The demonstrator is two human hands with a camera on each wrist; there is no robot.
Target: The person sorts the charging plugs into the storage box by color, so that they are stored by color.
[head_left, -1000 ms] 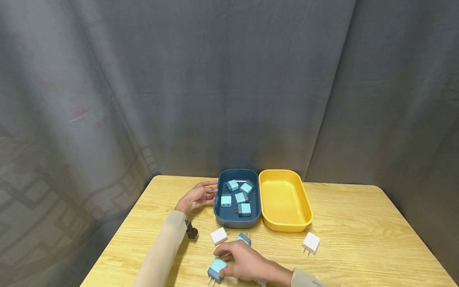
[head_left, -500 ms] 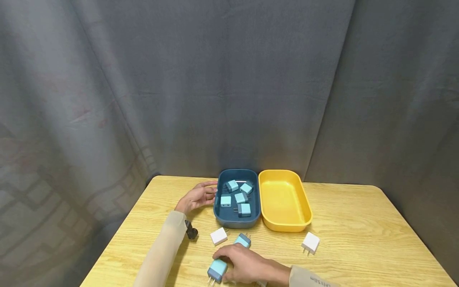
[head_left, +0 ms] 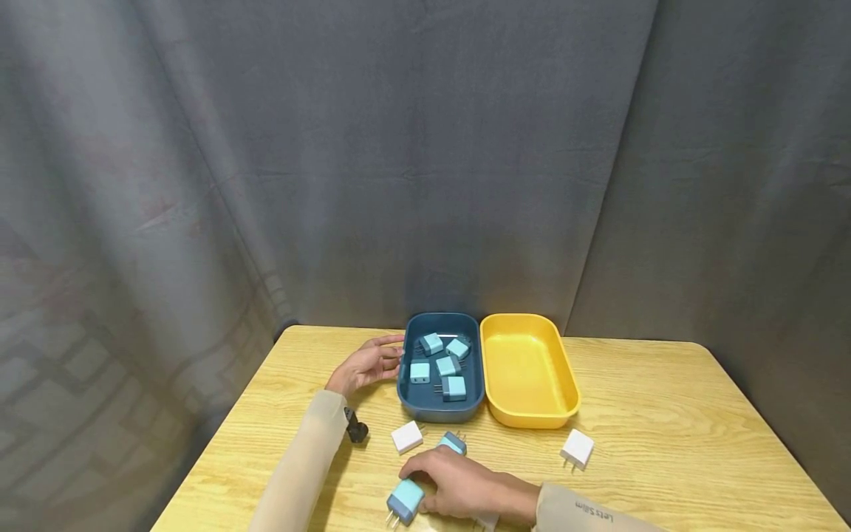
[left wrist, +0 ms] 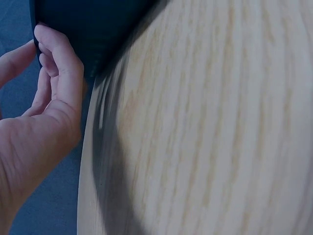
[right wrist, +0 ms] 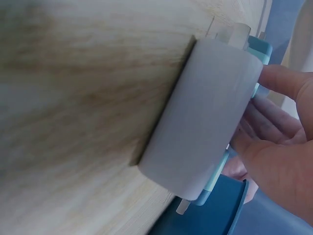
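Head view: the right hand [head_left: 459, 488] closes its grip on a blue plug [head_left: 404, 499] at the surface's [head_left: 665, 443] near edge. The left hand [head_left: 366, 363] touches the blue tray [head_left: 407, 395], fingers relaxed.

Left wrist view: fingertips [left wrist: 54, 44] meet the tray wall.

Right wrist view: fingers [right wrist: 279, 81] hold the plug beside a white plug [right wrist: 205, 122].

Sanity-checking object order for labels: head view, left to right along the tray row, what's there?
left hand → blue tray → yellow tray
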